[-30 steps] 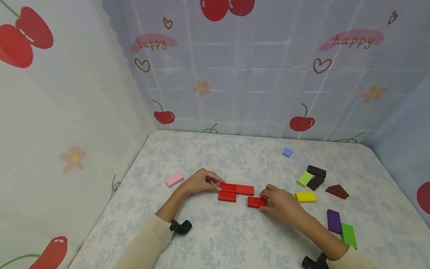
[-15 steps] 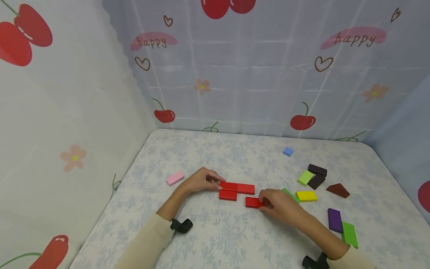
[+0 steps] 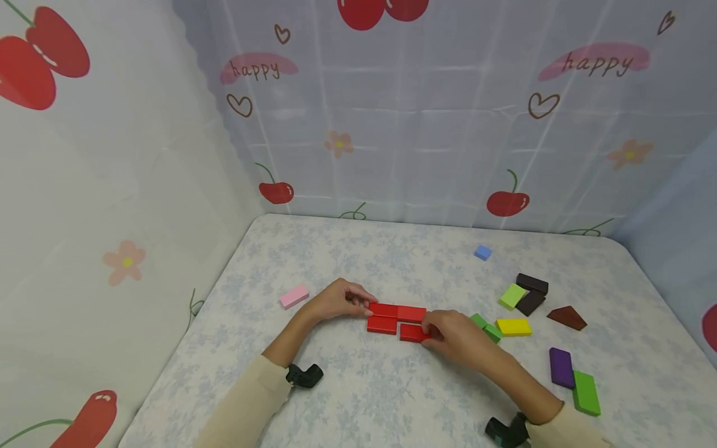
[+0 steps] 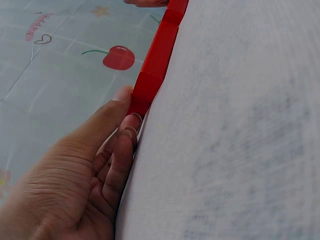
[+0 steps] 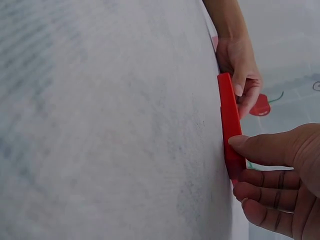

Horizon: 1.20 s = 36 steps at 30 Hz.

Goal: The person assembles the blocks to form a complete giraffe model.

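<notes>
Four-sided red blocks lie flat in two short rows on the table. In the far row, a left red block (image 3: 384, 310) and a right red block (image 3: 410, 314) sit end to end. A near left red block (image 3: 382, 325) adjoins that row. My right hand (image 3: 462, 337) pinches the near right red block (image 3: 411, 333), its thumb on the near side and fingers beyond, as the right wrist view shows. A narrow gap separates it from its left neighbour. At the rows' left end, my left hand (image 3: 338, 301) pinches the far left red block between thumb and fingertips.
A pink block (image 3: 294, 297) lies left of my left hand. Beyond my right hand are green blocks (image 3: 493, 333), a yellow block (image 3: 513, 327), dark blocks (image 3: 530, 303), a brown block (image 3: 567, 317) and a purple block (image 3: 561, 368). A small blue block (image 3: 483, 252) sits near the back.
My right hand has slid its red block leftward, up beside the near left block and along the far row. My left hand has stayed at the left end.
</notes>
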{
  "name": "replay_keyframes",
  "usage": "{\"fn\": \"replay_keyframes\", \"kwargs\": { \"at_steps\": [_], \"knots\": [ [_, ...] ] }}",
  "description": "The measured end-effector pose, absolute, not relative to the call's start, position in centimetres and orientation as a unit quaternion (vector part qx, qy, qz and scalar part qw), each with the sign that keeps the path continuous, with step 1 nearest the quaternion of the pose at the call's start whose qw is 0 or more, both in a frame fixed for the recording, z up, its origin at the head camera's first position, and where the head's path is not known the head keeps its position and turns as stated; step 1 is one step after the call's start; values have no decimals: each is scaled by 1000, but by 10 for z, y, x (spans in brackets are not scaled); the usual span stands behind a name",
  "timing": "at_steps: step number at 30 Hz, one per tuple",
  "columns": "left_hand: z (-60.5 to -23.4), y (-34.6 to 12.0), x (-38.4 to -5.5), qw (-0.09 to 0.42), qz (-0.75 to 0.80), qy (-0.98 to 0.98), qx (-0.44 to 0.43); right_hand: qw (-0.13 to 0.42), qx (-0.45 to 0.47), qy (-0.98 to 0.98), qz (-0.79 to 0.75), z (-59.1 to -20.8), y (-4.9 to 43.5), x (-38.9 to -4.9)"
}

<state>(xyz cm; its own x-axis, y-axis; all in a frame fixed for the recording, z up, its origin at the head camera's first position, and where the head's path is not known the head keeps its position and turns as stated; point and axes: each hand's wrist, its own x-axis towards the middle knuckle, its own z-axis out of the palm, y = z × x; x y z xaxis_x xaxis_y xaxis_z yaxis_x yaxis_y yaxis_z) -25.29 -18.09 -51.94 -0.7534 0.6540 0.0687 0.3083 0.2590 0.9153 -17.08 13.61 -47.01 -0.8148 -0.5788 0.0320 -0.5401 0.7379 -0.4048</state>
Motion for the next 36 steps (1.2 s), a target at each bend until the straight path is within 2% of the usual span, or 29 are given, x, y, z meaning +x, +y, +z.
{"fn": "replay_keyframes", "kwargs": {
  "at_steps": [9, 36],
  "knots": [
    [-521, -181, -254, 169, 527, 773, 310, 65, -281, 934, -212, -468, 132, -172],
    [-517, -180, -253, 168, 518, 783, 301, 47, -276, 937, -208, -475, 128, -173]
  ]
}}
